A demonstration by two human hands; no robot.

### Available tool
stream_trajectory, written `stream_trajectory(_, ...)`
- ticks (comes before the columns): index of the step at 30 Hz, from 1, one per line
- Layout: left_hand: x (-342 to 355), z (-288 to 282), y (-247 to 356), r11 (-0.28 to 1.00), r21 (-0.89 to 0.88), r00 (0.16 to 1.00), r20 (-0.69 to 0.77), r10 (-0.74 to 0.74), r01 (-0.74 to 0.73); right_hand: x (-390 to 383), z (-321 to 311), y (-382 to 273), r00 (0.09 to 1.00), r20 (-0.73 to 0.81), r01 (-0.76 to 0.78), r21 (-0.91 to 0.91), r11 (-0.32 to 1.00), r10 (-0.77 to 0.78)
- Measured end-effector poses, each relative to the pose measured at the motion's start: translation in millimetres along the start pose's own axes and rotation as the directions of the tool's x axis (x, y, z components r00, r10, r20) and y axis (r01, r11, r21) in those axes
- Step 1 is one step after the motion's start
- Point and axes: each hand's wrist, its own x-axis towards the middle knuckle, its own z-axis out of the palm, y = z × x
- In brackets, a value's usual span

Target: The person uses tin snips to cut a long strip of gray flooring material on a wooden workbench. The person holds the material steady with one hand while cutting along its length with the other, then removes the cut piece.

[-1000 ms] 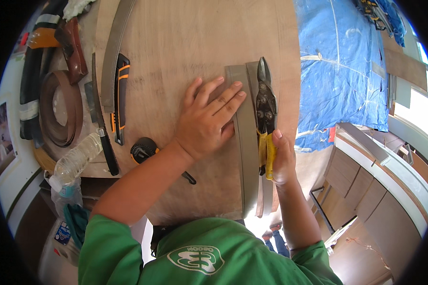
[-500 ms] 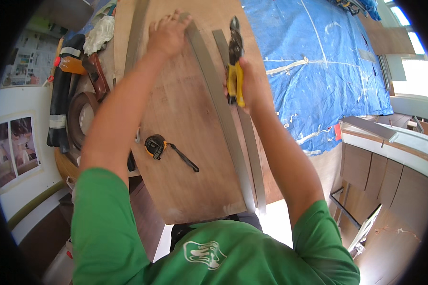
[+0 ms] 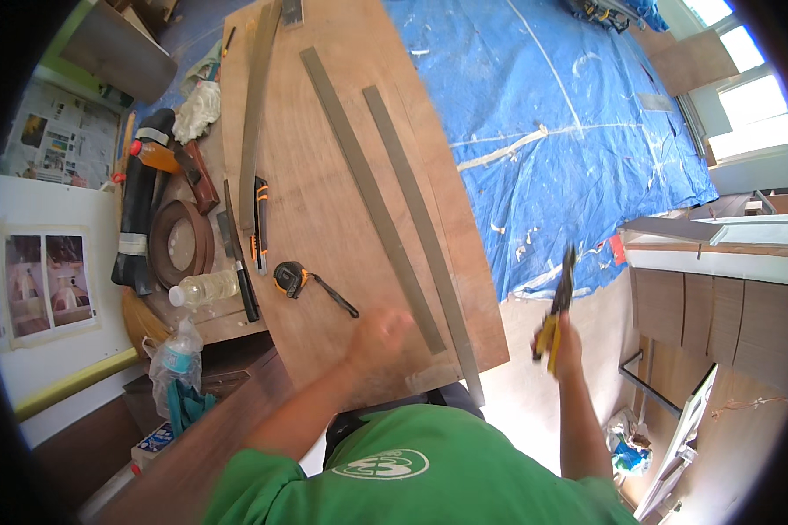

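My right hand [image 3: 568,343] grips yellow-handled tin snips [image 3: 552,332], held off the right side of the wooden board [image 3: 324,197] with their dark jaws pointing away from me. Over the board's near part, my left hand [image 3: 382,338] is blurred, and its fingers cannot be made out. It is close to the near end of a long grey-brown strip [image 3: 372,197]. A second strip [image 3: 420,210] lies to the right of that one and sticks out past the board's near edge. A black and orange tape measure [image 3: 291,278] with a wrist strap rests left of my left hand.
Another long strip [image 3: 258,114] and a utility knife [image 3: 261,223] lie along the board's left side. Further left are a brown roll of edging [image 3: 159,249], a clear bottle [image 3: 206,289] and an orange-filled bottle [image 3: 156,156]. A blue tarp [image 3: 543,157] spreads to the right.
My left hand has come back from the far part of the board toward me. My right hand has moved right and nearer, off the board, still holding the snips. The left strip has shifted.
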Motion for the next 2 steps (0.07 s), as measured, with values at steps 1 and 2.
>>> stream_trajectory(1, -24, 23, 8, 0.994, -0.098, 0.998, 0.055, -0.038, 0.044, -22, -25, 25, 0.995, -0.068, -0.075, -0.014, 0.997, 0.074)
stream_trajectory(2, -40, 44, 16, 0.976, -0.207, 0.994, 0.102, -0.049, 0.069, -43, -43, 49, 0.976, -0.149, -0.163, -0.035, 0.986, 0.156)
